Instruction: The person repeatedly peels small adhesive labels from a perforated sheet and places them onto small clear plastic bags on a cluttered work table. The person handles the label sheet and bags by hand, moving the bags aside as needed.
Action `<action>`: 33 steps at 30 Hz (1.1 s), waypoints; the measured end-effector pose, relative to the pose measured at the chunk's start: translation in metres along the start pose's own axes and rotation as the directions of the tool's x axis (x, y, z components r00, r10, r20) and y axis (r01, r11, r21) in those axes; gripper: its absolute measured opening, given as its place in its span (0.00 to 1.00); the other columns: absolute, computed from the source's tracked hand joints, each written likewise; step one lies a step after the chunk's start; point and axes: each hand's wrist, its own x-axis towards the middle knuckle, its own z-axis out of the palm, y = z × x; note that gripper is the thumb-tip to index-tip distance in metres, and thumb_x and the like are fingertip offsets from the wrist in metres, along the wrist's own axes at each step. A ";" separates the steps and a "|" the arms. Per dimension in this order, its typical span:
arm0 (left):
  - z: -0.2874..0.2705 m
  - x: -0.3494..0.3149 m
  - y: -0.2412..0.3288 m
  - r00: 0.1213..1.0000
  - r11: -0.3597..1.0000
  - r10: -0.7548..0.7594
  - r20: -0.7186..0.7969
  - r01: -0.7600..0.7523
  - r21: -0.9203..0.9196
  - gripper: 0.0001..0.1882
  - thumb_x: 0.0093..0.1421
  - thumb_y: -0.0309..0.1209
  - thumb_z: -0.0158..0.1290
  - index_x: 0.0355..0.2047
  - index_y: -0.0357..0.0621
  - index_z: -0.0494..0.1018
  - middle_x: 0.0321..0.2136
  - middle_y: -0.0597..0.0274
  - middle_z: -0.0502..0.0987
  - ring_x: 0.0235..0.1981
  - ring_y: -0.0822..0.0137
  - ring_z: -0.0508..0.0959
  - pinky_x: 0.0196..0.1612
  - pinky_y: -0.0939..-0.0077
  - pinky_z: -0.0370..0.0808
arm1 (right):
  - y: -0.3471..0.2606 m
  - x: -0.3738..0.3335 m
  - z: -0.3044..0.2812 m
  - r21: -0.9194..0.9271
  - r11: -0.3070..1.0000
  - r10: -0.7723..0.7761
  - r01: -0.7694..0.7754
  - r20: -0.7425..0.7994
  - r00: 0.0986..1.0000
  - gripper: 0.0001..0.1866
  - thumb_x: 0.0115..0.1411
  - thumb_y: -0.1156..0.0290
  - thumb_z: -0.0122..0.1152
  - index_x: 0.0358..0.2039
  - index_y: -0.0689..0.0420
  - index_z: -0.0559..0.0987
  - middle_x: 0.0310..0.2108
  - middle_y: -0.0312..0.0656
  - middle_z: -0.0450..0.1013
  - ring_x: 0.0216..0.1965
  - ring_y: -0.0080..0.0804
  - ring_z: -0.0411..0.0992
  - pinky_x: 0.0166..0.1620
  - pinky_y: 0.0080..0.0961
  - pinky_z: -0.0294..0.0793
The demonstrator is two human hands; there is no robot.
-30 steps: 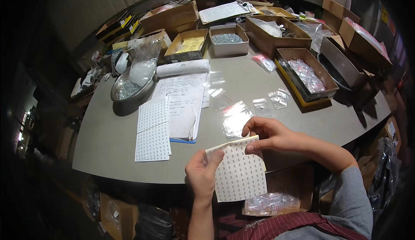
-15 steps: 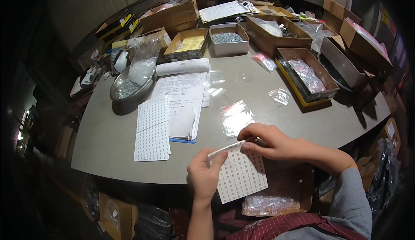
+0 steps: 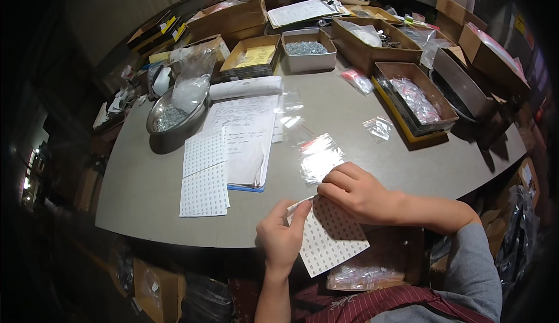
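Note:
At the table's near edge, my left hand (image 3: 280, 235) grips a white sticker sheet (image 3: 332, 247) by its upper left corner, thumb on top. The sheet is covered in rows of small printed marks and hangs tilted over the edge. My right hand (image 3: 361, 192) is closed at the sheet's top edge, fingers curled and pressed together beside the left thumb; its fingertips are partly hidden. Just beyond it lies a stack of clear zip bags (image 3: 322, 157). To the left lie more sticker sheets (image 3: 204, 177), partly over papers on a blue clipboard (image 3: 244, 154).
A metal bowl (image 3: 156, 126) of small metal parts stands at the left. Behind are a white box (image 3: 308, 62) of metal parts and a box with yellow paper (image 3: 233, 70). At right, a box (image 3: 428, 126) holds filled bags; a small filled bag (image 3: 378, 128) lies nearby. Below the edge sits a bag-filled box (image 3: 407, 259).
My right hand has moved slightly left along the sheet's top edge, its fingers now curled more tightly. The sheet and my left hand have shifted a little right and down.

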 end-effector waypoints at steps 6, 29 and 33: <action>0.001 0.002 0.003 0.998 0.998 -0.062 0.006 0.061 0.015 0.09 0.63 0.27 0.64 0.33 0.32 0.80 0.23 0.72 0.78 0.25 0.84 0.71 0.28 0.84 0.67 | 0.013 -0.005 -0.010 0.129 0.992 -0.016 0.010 0.044 0.999 0.13 0.51 0.78 0.68 0.39 0.59 0.79 0.36 0.42 0.74 0.39 0.41 0.75 0.41 0.36 0.76; -0.002 0.004 -0.001 0.997 0.998 -0.058 0.047 0.056 0.041 0.10 0.64 0.29 0.62 0.39 0.33 0.80 0.26 0.69 0.81 0.27 0.82 0.74 0.32 0.84 0.70 | 0.118 0.040 -0.034 0.291 0.778 0.385 -0.557 0.480 0.788 0.12 0.56 0.67 0.67 0.35 0.62 0.81 0.30 0.50 0.78 0.35 0.48 0.78 0.38 0.40 0.75; -0.005 0.006 -0.002 0.994 1.000 -0.023 0.104 0.022 0.017 0.11 0.67 0.30 0.60 0.42 0.33 0.79 0.27 0.68 0.81 0.28 0.82 0.74 0.32 0.84 0.71 | 0.107 0.050 -0.019 0.236 0.840 0.315 -0.488 0.520 0.794 0.10 0.61 0.75 0.62 0.41 0.64 0.75 0.32 0.50 0.77 0.33 0.45 0.76 0.39 0.35 0.75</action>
